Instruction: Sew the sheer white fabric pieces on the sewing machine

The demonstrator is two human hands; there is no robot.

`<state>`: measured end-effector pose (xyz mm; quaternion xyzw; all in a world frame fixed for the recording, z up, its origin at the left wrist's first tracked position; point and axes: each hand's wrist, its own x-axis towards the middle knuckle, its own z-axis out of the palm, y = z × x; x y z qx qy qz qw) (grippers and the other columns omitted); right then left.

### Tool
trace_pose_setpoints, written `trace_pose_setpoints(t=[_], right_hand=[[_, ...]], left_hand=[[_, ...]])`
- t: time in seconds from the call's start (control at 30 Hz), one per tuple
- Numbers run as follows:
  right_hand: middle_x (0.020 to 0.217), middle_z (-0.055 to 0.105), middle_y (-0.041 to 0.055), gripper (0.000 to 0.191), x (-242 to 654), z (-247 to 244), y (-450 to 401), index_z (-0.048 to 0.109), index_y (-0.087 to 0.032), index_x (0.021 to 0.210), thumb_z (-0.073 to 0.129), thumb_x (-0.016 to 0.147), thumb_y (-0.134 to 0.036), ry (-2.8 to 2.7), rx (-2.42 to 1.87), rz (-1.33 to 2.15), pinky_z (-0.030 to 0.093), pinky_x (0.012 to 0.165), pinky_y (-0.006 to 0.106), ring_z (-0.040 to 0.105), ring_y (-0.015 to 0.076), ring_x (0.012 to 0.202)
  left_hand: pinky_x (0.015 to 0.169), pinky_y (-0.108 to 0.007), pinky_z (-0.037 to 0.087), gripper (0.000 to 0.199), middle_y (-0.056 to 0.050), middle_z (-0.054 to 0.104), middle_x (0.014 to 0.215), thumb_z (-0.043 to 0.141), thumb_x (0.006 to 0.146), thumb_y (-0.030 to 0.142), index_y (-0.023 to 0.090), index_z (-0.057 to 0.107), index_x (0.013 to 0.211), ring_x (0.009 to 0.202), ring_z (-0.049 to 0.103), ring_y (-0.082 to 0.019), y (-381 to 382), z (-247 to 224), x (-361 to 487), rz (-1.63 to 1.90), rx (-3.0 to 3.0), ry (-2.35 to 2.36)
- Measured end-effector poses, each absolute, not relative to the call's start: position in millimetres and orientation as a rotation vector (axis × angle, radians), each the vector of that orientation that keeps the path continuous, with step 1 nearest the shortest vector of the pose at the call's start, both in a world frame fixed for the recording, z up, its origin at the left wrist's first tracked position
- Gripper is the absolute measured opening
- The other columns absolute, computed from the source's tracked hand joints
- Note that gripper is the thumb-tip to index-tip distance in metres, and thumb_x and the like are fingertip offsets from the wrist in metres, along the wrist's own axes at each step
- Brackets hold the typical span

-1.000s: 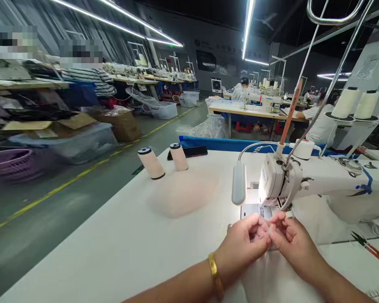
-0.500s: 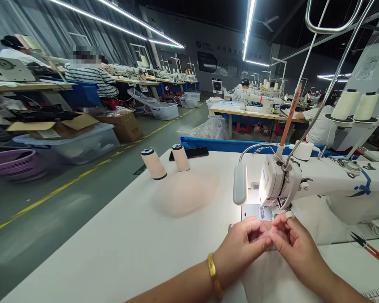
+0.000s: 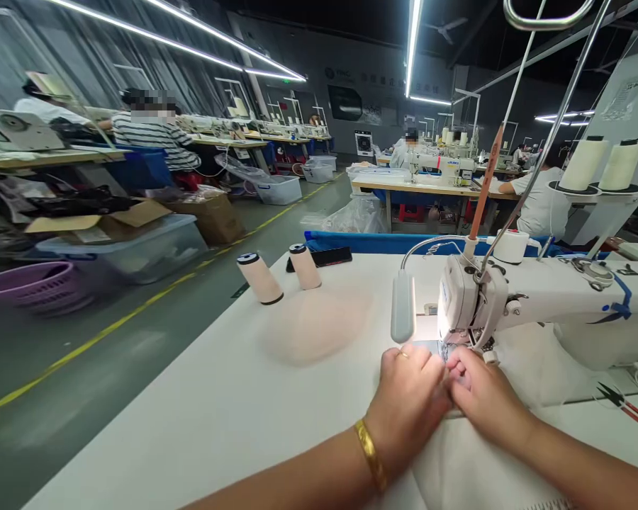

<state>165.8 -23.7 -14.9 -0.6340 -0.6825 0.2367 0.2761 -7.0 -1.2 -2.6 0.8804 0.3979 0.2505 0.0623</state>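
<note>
My left hand (image 3: 408,393), with a gold bangle at its wrist, is closed in front of the needle of the white sewing machine (image 3: 547,287). My right hand (image 3: 478,386) is closed too, its fingertips almost meeting the left ones right below the presser foot. Both pinch a thin, pale fabric (image 3: 446,460), which drapes toward me over the table edge. The pinched edge itself is mostly hidden by my fingers. Light from a small lamp (image 3: 403,312) falls on the needle area.
Two peach thread cones (image 3: 260,278) and a dark phone (image 3: 327,259) stand and lie at the table's far edge, near a sheer peach piece (image 3: 319,326). Red-handled snips (image 3: 635,412) lie at right. Cream thread cones (image 3: 582,164) are on a stand behind the machine. Co-workers sit farther off.
Both hands have moved forward and slightly up, closer to the needle. My left hand has turned so its back faces up. The fabric between the fingers is less visible now.
</note>
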Motion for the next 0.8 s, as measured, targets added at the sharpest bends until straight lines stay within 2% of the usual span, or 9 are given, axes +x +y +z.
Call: trace_pose_setpoints(t=[0.07, 0.13, 0.27, 0.43, 0.5, 0.63, 0.7, 0.8], right_hand=[[0.085, 0.068, 0.0011, 0.009, 166, -15, -22, 0.057, -0.023, 0.093, 0.052, 0.088, -0.018, -1.839, -1.701, 0.645, 0.045, 0.066, 0.029, 0.062, 0.0211, 0.074], [0.087, 0.069, 0.0022, 0.007, 168, -14, -23, 0.057, -0.023, 0.094, 0.053, 0.09, -0.02, -1.839, -1.708, 0.644, 0.046, 0.065, 0.03, 0.063, 0.0211, 0.074], [0.093, 0.069, 0.0042, 0.006, 176, -15, -26, 0.059, -0.023, 0.097, 0.054, 0.094, -0.022, -1.901, -1.682, 0.591, 0.049, 0.069, 0.031, 0.066, 0.0226, 0.082], [0.108, 0.067, 0.007, 0.024, 187, -14, -42, 0.063, -0.025, 0.115, 0.045, 0.101, -0.016, -2.144, -1.488, 0.296, 0.051, 0.076, 0.035, 0.064, 0.0234, 0.089], [0.111, 0.066, 0.0079, 0.028, 187, -14, -46, 0.065, -0.026, 0.113, 0.042, 0.102, -0.013, -2.215, -1.388, 0.197, 0.052, 0.077, 0.035, 0.064, 0.0229, 0.089], [0.111, 0.068, 0.0103, 0.032, 187, -18, -44, 0.069, -0.022, 0.1, 0.04, 0.101, -0.01, -2.287, -1.366, 0.078, 0.052, 0.072, 0.036, 0.063, 0.0229, 0.083], [0.113, 0.069, 0.011, 0.033, 189, -22, -40, 0.07, -0.022, 0.103, 0.04, 0.1, -0.01, -2.285, -1.389, 0.06, 0.053, 0.07, 0.036, 0.064, 0.0235, 0.083], [0.116, 0.068, 0.0118, 0.034, 193, -25, -34, 0.072, -0.023, 0.108, 0.042, 0.097, -0.01, -2.249, -1.408, 0.057, 0.056, 0.075, 0.037, 0.066, 0.0255, 0.093]], left_hand=[[0.082, -0.037, 0.033, 0.014, -0.001, 0.063, 0.082, 0.062, 0.09, 0.013, 0.02, 0.06, 0.078, 0.077, 0.051, -0.019, -1, -9, -10, 0.94, 2.836, 1.016], [0.082, -0.037, 0.031, 0.024, 0.001, 0.063, 0.079, 0.054, 0.095, 0.007, 0.02, 0.059, 0.076, 0.075, 0.05, -0.017, 0, -13, -13, 1.026, 2.907, 0.828], [0.082, -0.038, 0.03, 0.028, 0.002, 0.066, 0.077, 0.056, 0.098, 0.01, 0.019, 0.057, 0.071, 0.074, 0.05, -0.017, 3, -19, -17, 1.003, 2.845, 0.756], [0.082, -0.038, 0.03, 0.029, 0.001, 0.064, 0.076, 0.056, 0.1, 0.015, 0.019, 0.058, 0.071, 0.074, 0.051, -0.017, 3, -18, -18, 0.933, 2.824, 0.803], [0.082, -0.039, 0.03, 0.03, 0.001, 0.064, 0.076, 0.054, 0.102, 0.017, 0.019, 0.059, 0.072, 0.074, 0.051, -0.018, 2, -16, -17, 0.887, 2.823, 0.827], [0.082, -0.041, 0.03, 0.027, -0.001, 0.068, 0.086, 0.051, 0.104, 0.021, 0.02, 0.063, 0.08, 0.079, 0.054, -0.019, 0, -12, -17, 0.783, 2.794, 0.877], [0.084, -0.042, 0.031, 0.021, -0.001, 0.069, 0.092, 0.053, 0.102, 0.021, 0.021, 0.064, 0.084, 0.084, 0.056, -0.021, 0, -11, -17, 0.739, 2.765, 0.906], [0.085, -0.043, 0.032, 0.008, -0.002, 0.07, 0.101, 0.061, 0.098, 0.022, 0.022, 0.065, 0.092, 0.091, 0.057, -0.024, 0, -10, -18, 0.666, 2.734, 0.953]])
